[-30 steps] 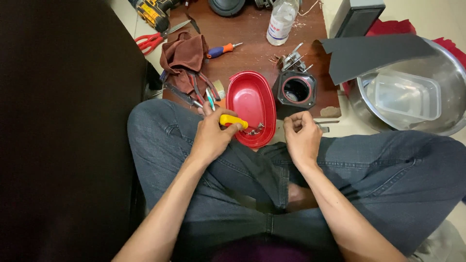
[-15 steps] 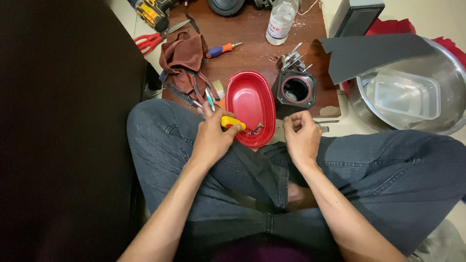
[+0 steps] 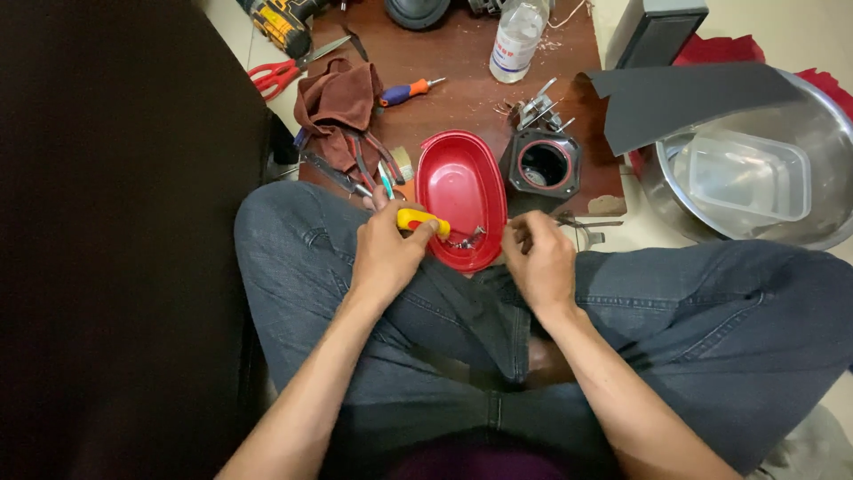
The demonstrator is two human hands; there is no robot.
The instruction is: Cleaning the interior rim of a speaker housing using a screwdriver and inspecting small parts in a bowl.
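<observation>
I sit cross-legged in jeans with both hands over my lap. My left hand (image 3: 388, 252) grips a yellow-handled tool (image 3: 422, 220), whose tip points into a red oval dish (image 3: 464, 185) at the board's near edge. A few small metal parts (image 3: 464, 238) lie in the dish's near end. My right hand (image 3: 539, 259) is curled next to the dish, fingers pinched together; whether it holds anything small I cannot tell. A black square speaker frame (image 3: 544, 164) with a round opening stands right of the dish.
A brown wooden board (image 3: 462, 62) carries a brown cloth (image 3: 338, 98), pliers, an orange-blue screwdriver (image 3: 407, 91), a clear bottle (image 3: 517, 40) and metal brackets (image 3: 538, 108). Red scissors (image 3: 277, 73) and a yellow drill (image 3: 283, 22) lie far left. A steel bowl (image 3: 826, 133) holds a plastic tub, right.
Both hands have stayed nearly still. My left hand with the yellow tool shifted very slightly toward the dish's near end.
</observation>
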